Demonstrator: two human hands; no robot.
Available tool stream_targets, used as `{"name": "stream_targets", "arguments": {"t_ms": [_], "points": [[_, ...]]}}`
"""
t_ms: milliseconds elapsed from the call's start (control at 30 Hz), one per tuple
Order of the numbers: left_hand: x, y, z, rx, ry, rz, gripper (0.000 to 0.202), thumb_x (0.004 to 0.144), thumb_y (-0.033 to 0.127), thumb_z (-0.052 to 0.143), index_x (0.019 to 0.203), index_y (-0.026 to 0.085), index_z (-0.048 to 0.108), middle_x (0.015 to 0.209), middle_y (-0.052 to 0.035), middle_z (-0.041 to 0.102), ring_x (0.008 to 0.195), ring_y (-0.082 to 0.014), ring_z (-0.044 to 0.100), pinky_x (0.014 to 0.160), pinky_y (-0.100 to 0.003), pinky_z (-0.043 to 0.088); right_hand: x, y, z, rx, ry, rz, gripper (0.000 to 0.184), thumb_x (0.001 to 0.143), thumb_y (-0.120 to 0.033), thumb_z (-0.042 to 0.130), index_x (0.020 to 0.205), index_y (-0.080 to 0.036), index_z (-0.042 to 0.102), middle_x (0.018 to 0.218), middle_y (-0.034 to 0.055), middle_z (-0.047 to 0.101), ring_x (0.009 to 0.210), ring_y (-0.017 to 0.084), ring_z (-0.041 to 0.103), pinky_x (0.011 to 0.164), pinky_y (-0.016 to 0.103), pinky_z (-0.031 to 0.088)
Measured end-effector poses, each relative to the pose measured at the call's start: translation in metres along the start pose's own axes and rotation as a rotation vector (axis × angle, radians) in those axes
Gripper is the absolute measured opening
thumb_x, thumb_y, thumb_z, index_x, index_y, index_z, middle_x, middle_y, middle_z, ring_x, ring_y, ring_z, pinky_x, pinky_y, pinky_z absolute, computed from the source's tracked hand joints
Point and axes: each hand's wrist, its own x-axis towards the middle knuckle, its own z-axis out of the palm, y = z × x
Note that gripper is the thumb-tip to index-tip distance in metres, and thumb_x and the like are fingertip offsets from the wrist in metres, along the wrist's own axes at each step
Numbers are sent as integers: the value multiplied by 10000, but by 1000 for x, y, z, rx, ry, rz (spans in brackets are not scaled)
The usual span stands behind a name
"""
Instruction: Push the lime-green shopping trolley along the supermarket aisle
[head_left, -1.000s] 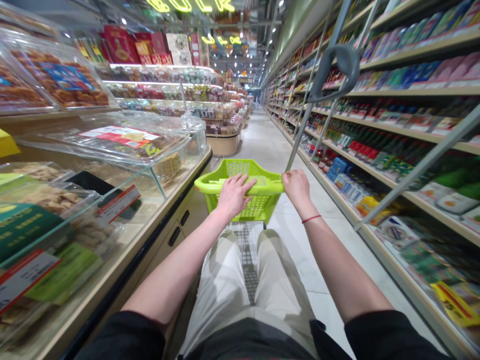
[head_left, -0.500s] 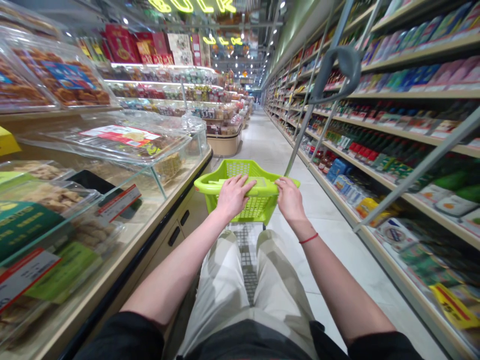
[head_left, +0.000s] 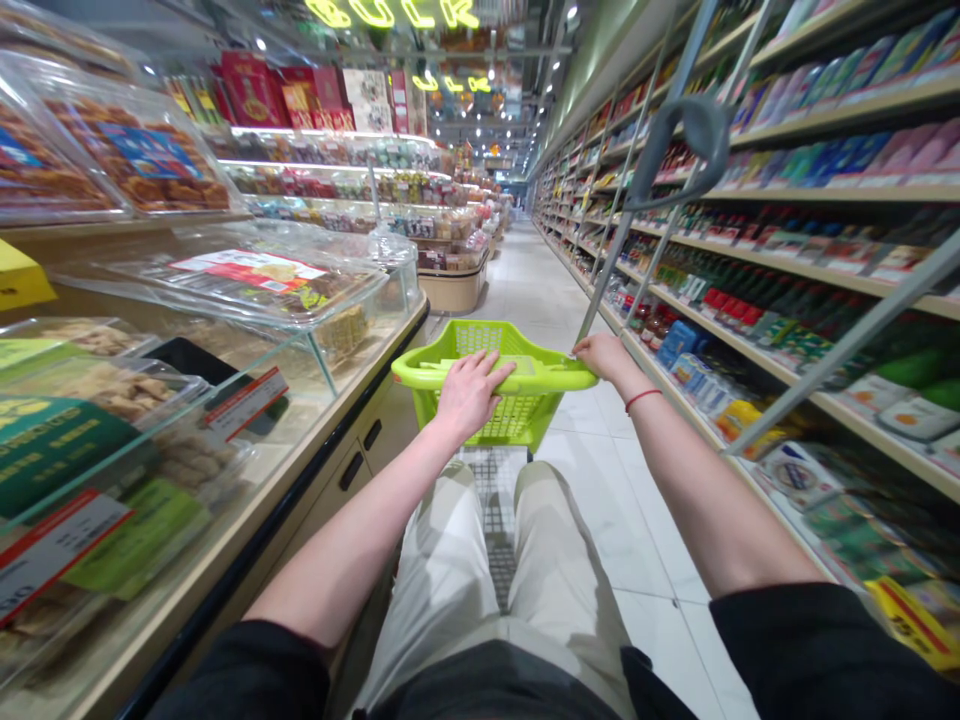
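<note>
A bright green shopping cart (head_left: pixel 517 425) stands right in front of my knees. My left hand (head_left: pixel 471 395) lies over the middle of its green handle, fingers curled across the bar and its flat panel. At the cart's right rear corner is my right hand (head_left: pixel 602 357), with a red string on the wrist. Its thumb and fingertips are pinched together around something small beside the handle's end, too small to make out. Close by, a grey pole (head_left: pixel 604 275) slants up from behind that corner to a dark grey loop handle (head_left: pixel 679 150).
On the left a glass-fronted counter (head_left: pixel 315 365) carries packaged snacks in clear boxes (head_left: pixel 262 270). Long stocked shelves (head_left: pixel 810 260) line the right side. A rounded display island (head_left: pixel 450 285) stands ahead left. The white tiled aisle (head_left: pixel 517 265) runs straight ahead.
My right hand has shifted right and slightly up, off the handle's top to its outer right end, the elbow swinging outward. The left hand keeps its place on the handle.
</note>
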Motion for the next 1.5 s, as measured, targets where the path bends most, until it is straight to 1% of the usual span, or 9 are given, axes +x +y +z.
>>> {"name": "stream_targets", "arguments": {"t_ms": [133,267,400,600,700,933,1100,1300,1500], "points": [[-1,0,0,4,3,-10,590,864,230,693,1432,284,540,1503,-90,532,1408,-293,461,1119,-464,391,-21,9,-2,4,16,70,236,881,-197,576,844,-156,805,554,54,656,627,216,643,680,328,468],[-1,2,2,10,5,-7,588,864,230,695,1430,275,544,1502,-92,533,1402,-297,465,1118,-461,389,-52,9,15,33,262,-37,344,876,-161,442,914,-132,783,790,139,740,827,269,679,783,355,504],[0,4,3,9,4,-3,584,867,241,696,1429,277,545,1506,-93,529,1403,-296,464,1119,-457,387,-87,-25,46,114,471,-255,456,785,-97,442,1167,-67,688,1133,218,688,1126,337,602,1004,487,486],[-1,3,-1,1,-6,5,573,872,240,692,1426,274,548,1511,-96,522,1405,-289,463,1126,-457,380,-118,-71,73,183,408,-407,655,732,-30,457,1383,-59,528,1422,228,492,1389,327,403,1195,536,334],[-2,2,-1,-11,-1,2,572,873,242,693,1426,277,548,1509,-92,525,1410,-287,459,1129,-455,378,-118,-57,74,218,445,-411,642,751,-6,428,1380,-62,539,1403,228,506,1392,313,403,1208,539,313],[-1,2,2,-13,5,9,590,865,243,707,1431,277,542,1509,-95,525,1403,-299,466,1118,-463,387,-86,17,65,414,675,-187,576,712,-24,428,1221,-133,674,1269,166,632,1252,270,552,1142,520,408],[-2,2,0,-10,4,5,593,861,234,712,1428,279,545,1508,-94,527,1405,-299,463,1116,-464,389,-63,41,60,616,621,-2,444,720,-119,467,1074,-156,733,1137,112,720,1158,255,636,1072,492,489],[-2,2,1,-6,8,9,593,856,227,715,1423,277,550,1503,-99,530,1397,-307,471,1111,-473,396,-92,7,72,530,746,-115,570,735,-70,417,1238,-126,679,1297,157,644,1280,258,568,1147,496,424],[-2,4,-1,-6,16,9,583,854,227,722,1415,250,562,1490,-117,540,1390,-312,478,1109,-468,400,-122,-51,87,397,597,-421,631,771,-27,396,1352,-170,595,1366,140,595,1373,274,472,1193,570,349]]}}
